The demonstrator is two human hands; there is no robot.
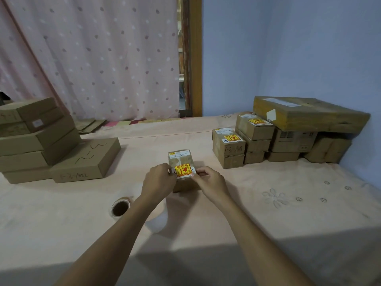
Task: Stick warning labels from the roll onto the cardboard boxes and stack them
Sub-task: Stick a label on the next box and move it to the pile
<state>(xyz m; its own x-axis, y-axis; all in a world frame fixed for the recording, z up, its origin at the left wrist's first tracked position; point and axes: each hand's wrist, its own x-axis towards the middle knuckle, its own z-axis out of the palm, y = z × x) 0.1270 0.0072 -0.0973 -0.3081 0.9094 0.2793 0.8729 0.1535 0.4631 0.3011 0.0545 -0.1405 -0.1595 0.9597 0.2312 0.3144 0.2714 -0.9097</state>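
Both hands pinch a yellow-and-red warning label (183, 170) onto the small brown cardboard box (181, 159) mid-bed: left hand (158, 180) fingers grasping its left edge, right hand (210, 182) its right.

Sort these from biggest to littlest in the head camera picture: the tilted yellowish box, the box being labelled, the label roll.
1. Tilted yellowish box, though farthest away.
2. Box being labelled.
3. Label roll, though nearest.

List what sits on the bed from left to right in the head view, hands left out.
Stack of flat cardboard boxes → label roll → small box being labelled, with a warning label on top → stack of labelled boxes → large flat box resting on that stack.
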